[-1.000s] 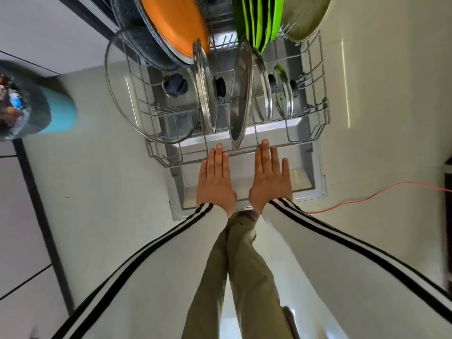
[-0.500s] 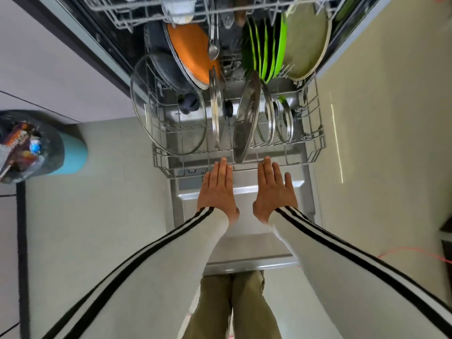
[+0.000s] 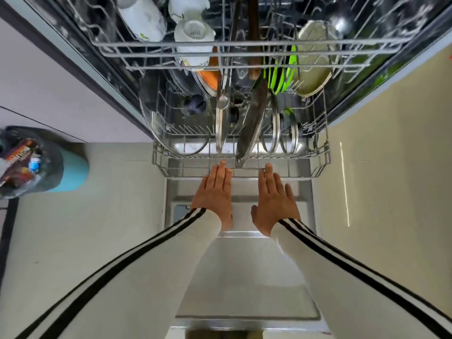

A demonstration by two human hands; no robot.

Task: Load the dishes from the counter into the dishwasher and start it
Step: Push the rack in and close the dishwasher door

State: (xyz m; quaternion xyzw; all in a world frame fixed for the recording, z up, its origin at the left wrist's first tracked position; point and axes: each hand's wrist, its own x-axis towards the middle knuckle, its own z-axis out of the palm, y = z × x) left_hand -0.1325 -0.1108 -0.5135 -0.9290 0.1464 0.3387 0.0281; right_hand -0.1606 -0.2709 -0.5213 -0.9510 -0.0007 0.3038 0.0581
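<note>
Your left hand (image 3: 215, 192) and right hand (image 3: 275, 199), fingers straight, both touch the front rail of the lower rack (image 3: 300, 167); the dishwasher (image 3: 244, 277) cavity lies straight beyond it.

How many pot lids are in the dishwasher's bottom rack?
5. The large glass lid is at the far left, the thin lid edge-on beside it, the steel lid in the middle, then the ringed lid and the small lid on the right. More may be hidden.

Left edge of frame: teal waste bin (image 3: 74, 170), lined with a dark bag (image 3: 51, 150) holding coloured wrappers (image 3: 21, 159). Upper left: pale cabinet front (image 3: 41, 84). Both sides: glossy light floor tiles (image 3: 85, 228), with a thin bright reflection (image 3: 344, 187) at right.
</note>
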